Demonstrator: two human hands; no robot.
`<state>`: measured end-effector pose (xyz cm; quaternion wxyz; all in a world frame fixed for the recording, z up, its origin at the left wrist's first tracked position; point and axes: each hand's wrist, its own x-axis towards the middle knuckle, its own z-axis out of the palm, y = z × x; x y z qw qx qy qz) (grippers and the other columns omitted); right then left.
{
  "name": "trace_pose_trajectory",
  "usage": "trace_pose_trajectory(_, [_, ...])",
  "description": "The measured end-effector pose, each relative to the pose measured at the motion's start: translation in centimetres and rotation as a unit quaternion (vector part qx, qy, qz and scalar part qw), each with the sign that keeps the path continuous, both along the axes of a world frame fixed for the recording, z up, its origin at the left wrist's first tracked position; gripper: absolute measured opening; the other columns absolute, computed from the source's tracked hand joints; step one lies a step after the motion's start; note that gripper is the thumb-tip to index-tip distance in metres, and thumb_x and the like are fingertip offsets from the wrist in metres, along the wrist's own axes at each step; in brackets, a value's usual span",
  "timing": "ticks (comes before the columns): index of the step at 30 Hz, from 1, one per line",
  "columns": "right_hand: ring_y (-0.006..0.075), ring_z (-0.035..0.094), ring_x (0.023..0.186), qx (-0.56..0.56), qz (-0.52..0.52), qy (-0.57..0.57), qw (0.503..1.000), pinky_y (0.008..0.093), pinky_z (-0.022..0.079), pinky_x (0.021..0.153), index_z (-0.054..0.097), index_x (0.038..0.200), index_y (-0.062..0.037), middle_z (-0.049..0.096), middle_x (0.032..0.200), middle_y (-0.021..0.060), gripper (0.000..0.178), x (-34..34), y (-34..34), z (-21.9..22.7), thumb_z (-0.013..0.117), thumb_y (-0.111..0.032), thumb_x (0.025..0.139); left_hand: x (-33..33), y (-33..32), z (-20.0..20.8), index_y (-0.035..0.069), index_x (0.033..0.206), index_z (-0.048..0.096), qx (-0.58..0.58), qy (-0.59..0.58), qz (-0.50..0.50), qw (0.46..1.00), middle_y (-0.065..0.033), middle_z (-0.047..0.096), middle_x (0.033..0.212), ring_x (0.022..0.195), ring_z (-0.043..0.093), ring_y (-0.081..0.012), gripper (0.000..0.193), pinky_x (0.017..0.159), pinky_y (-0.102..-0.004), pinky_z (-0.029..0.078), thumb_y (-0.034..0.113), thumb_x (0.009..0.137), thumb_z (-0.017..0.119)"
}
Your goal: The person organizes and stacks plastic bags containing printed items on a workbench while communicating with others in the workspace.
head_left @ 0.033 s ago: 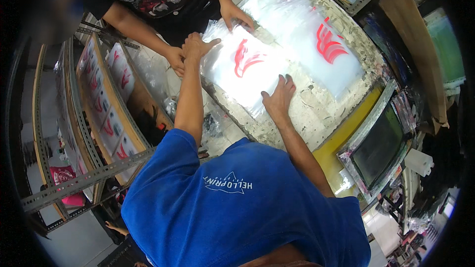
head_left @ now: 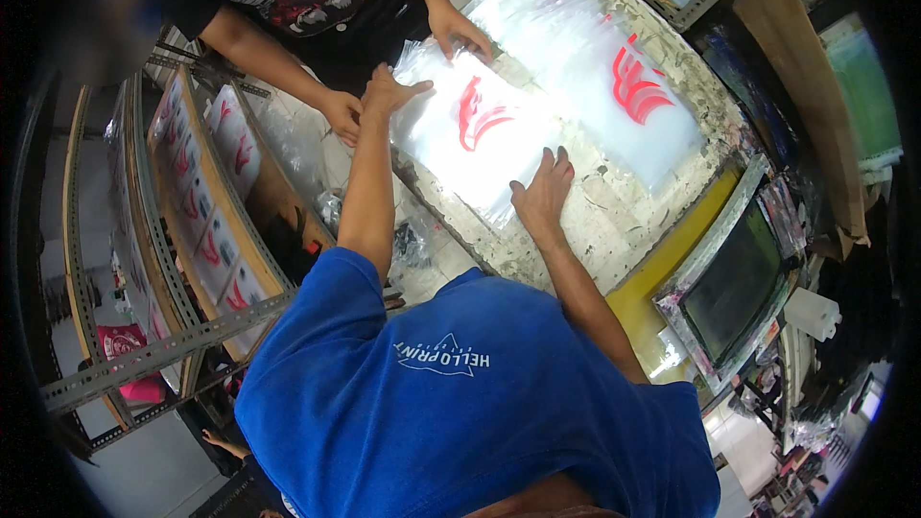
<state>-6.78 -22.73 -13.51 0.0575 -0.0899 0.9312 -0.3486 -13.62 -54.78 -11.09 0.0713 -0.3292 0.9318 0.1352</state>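
A stack of clear plastic sheets or bags point(head_left: 441, 139) with a red printed figure lies on the worn, paint-flecked table. My left hand point(head_left: 389, 93) is at its far left edge, thumb stretched out over the sheets and fingers partly bent. At the near right corner, my right hand point(head_left: 544, 190) touches the edge with thumb and fingers apart. Neither hand visibly closes on a sheet. A co-worker's hand point(head_left: 459, 31) rests on the far edge of the same stack. That person's other hand point(head_left: 341, 117) is beside my left wrist.
A second spread pile of printed clear sheets point(head_left: 643, 139) lies to the right. Racks of boards point(head_left: 206, 230) bearing printed sheets stand at the left, with a metal rail point(head_left: 173, 345) in front. A framed printing screen point(head_left: 734, 288) leans at the right beside a white container point(head_left: 813, 314).
My left hand has shifted very slightly to the right along the stack's edge. The right hand and the co-worker's hands look almost unchanged.
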Motion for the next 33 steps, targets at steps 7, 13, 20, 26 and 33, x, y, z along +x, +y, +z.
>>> trace_pose_trajectory(7, [0.045, 0.029, 0.126, -0.036, 0.03, 0.036, 0.998, 0.0495, 0.028, 0.106, 0.035, 0.131, 0.0081, 0.028, 0.141, 0.0307, 0.078, -1.5, 0.0, -2.1, 0.076, -0.009, 0.067, -0.2, 1.2, -1.1, -0.006, 0.133, 0.044, 0.06, 0.033, 0.031, 0.997, -0.0228, 0.051, 0.132, 0.122, 0.05, -0.0326, 0.109, 0.1, -0.0392, 0.042, 0.055, 0.05, 0.083])
trace_pose_trajectory(13, [0.0443, 0.028, 0.128, -0.038, 0.089, 0.028, 0.995, 0.0483, 0.028, 0.108, 0.037, 0.131, 0.0081, 0.028, 0.143, 0.0289, 0.077, -3.4, -0.7, -2.2, 0.076, -0.009, 0.067, 0.5, -3.6, -3.6, -0.01, 0.113, 0.06, 0.297, 0.06, 0.081, 0.949, -0.0193, 0.063, 0.113, 0.105, 0.06, -0.0265, 0.084, 0.09, -0.0333, 0.045, 0.036, 0.048, 0.087])
trace_pose_trajectory(20, [0.0422, 0.027, 0.13, -0.039, 0.112, 0.034, 0.992, 0.0464, 0.028, 0.11, 0.039, 0.131, 0.0082, 0.03, 0.143, 0.0265, 0.076, -4.2, -0.5, -2.5, 0.076, -0.009, 0.066, 1.5, -2.7, -3.3, -0.004, 0.125, 0.054, 0.299, 0.107, 0.041, 0.947, -0.0158, 0.063, 0.111, 0.1, 0.06, -0.0267, 0.089, 0.093, -0.0334, 0.042, 0.022, 0.046, 0.087])
trace_pose_trajectory(26, [0.0418, 0.026, 0.131, -0.034, 0.118, 0.026, 0.992, 0.046, 0.027, 0.11, 0.04, 0.131, 0.0069, 0.03, 0.144, 0.0258, 0.076, -4.3, -0.5, -2.2, 0.076, -0.009, 0.066, 2.2, -2.3, -3.1, -0.005, 0.117, 0.057, 0.354, 0.147, 0.035, 0.923, -0.0167, 0.063, 0.111, 0.104, 0.059, -0.0284, 0.081, 0.092, -0.0331, 0.043, 0.014, 0.043, 0.084])
trace_pose_trajectory(33, [0.0413, 0.026, 0.131, -0.018, 0.122, 0.029, 0.992, 0.0459, 0.027, 0.111, 0.04, 0.132, 0.006, 0.03, 0.144, 0.0247, 0.077, -4.7, -0.4, -2.4, 0.077, -0.008, 0.065, 3.1, 0.5, -0.1, -0.004, 0.104, 0.065, 0.287, 0.093, 0.088, 0.949, -0.0133, 0.067, 0.098, 0.087, 0.064, -0.0257, 0.062, 0.082, -0.032, 0.048, 0.01, 0.046, 0.08])
